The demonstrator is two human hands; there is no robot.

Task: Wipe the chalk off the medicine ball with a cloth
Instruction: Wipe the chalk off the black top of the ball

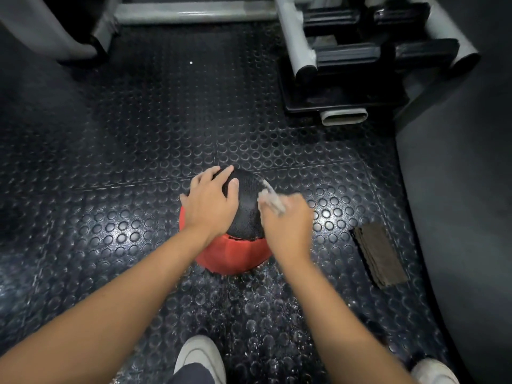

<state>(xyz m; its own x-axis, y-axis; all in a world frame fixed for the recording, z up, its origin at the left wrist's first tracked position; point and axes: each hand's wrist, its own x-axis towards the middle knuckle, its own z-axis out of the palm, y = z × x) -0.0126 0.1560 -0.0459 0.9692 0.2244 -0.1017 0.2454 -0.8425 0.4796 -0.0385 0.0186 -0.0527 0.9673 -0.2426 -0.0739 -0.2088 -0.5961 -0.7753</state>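
A black and red medicine ball (246,214) rests on the studded rubber floor at the centre of the view. My left hand (212,202) lies flat on its upper left side with fingers spread over the black part. My right hand (288,225) is blurred and pressed against the ball's right side, closed around a small pale cloth (273,199) that sticks out above the fingers. White chalk dust speckles the floor (249,309) in front of the ball.
A folded brown cloth (378,254) lies on the floor to the right. A grey rack with black dumbbells (360,51) stands at the back right. A grey frame bar (194,12) runs along the back. My white shoes (199,356) are at the bottom.
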